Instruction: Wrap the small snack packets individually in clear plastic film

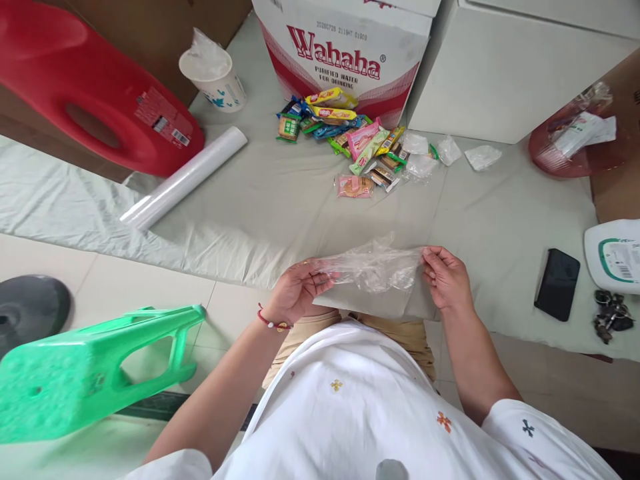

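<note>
A crumpled clear plastic film or bag (pixel 375 265) is stretched between my two hands, over the front edge of the cloth-covered table. My left hand (pixel 299 288), with a red string bracelet at the wrist, grips its left end with bent fingers. The right end is pinched between thumb and fingers of my right hand (pixel 447 277). Farther back lies a pile of small wrapped snacks (pixel 345 130). Beside the pile rest several folded clear plastic pieces (pixel 449 151). A single pink-wrapped biscuit (pixel 355 187) sits nearest me.
On the left are a white roll (pixel 185 179), a red jug (pixel 115 93), a paper cup (pixel 220 83) and a green stool (pixel 100 360). A Wahaha carton (pixel 345 50) stands behind the snacks. To the right lie a phone (pixel 557 283), keys (pixel 611 315) and a white bottle (pixel 617 257).
</note>
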`<state>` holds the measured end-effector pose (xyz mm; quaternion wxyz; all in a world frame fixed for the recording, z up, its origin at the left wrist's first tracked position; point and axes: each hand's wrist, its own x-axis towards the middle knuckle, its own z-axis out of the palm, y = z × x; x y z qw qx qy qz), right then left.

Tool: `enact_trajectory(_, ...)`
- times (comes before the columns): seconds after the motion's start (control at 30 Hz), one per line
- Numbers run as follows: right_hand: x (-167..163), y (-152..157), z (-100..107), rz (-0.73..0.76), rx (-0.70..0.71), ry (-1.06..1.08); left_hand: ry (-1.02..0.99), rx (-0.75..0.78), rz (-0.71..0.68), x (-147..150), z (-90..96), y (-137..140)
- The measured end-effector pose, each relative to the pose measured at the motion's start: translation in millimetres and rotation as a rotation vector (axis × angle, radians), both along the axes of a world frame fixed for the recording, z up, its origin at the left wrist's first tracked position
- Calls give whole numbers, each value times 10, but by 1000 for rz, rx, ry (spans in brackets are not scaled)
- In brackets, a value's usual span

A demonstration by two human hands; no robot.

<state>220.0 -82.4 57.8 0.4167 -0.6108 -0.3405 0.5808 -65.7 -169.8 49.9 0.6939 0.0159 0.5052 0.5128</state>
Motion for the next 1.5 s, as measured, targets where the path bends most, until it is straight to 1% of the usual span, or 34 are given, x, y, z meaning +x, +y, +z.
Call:
enact_trajectory(0.07,47,0,-15,-32,-33,26,23,14,45,-84,24,3)
enact_trajectory(0.17,116,-7,-62,-33,-73,33,30,44,60,-157,42,13)
enact_trajectory(0.23,176,-16,-110,22,-63,-20,22,48,54,-169,32,18)
enact_trajectory(0.27,209,-22,-135,66,-27,-74,23,41,50,-166,23,20)
enact_trajectory(0.3,243,-29,-155,122,32,-145,29,31,48,-159,13,20)
enact_trajectory(0.37,299,-43,-174,255,202,-321,53,8,39,-136,-3,19)
enact_trajectory(0.5,303,-29,-106,533,571,-672,106,-25,7,-93,0,11)
enact_trajectory(0.57,250,25,-56,600,709,-741,132,-19,-28,-90,13,-3)
enact_trajectory(0.6,217,66,-39,605,751,-731,146,-13,-50,-98,19,-15)
enact_trajectory(0.63,181,115,-29,596,763,-688,161,-10,-72,-113,22,-32)
enact_trajectory(0.67,145,169,-26,573,743,-617,180,-10,-92,-136,23,-53)
enact_trajectory(0.7,108,227,-29,540,687,-528,202,-11,-107,-167,22,-79)
enact_trajectory(0.77,37,338,-41,451,509,-338,260,-17,-119,-246,19,-140)
enact_trajectory(0.83,-34,427,-44,364,337,-205,358,-28,-111,-328,27,-210)
enact_trajectory(0.9,-100,483,-33,314,243,-152,543,-29,-63,-378,57,-284)
enact_trajectory(0.93,-129,499,-25,304,217,-145,680,-8,-16,-380,81,-322)
enact_trajectory(0.97,-154,510,-18,300,195,-142,838,38,44,-362,111,-359)
enact_trajectory(1.03,-191,520,-14,294,158,-141,1139,205,132,-263,173,-425)
enact_trajectory(1.07,-202,522,-17,290,144,-141,1244,310,130,-185,197,-449)
enact_trajectory(1.1,-209,525,-22,285,134,-142,1303,410,85,-96,214,-464)
enact_trajectory(1.17,-210,533,-34,277,124,-148,1302,547,-98,91,220,-456)
enact_trajectory(1.2,-204,538,-39,274,122,-152,1270,573,-187,172,212,-433)
enact_trajectory(1.27,-183,553,-42,266,121,-163,1206,571,-273,277,197,-352)
enact_trajectory(1.33,-149,574,-42,260,121,-173,1159,556,-262,288,200,-237)
enact_trajectory(1.43,-97,625,-53,266,123,-201,1100,538,-230,173,211,-16)
enact_trajectory(1.5,-76,679,-83,271,134,-221,1063,464,-234,67,162,172)
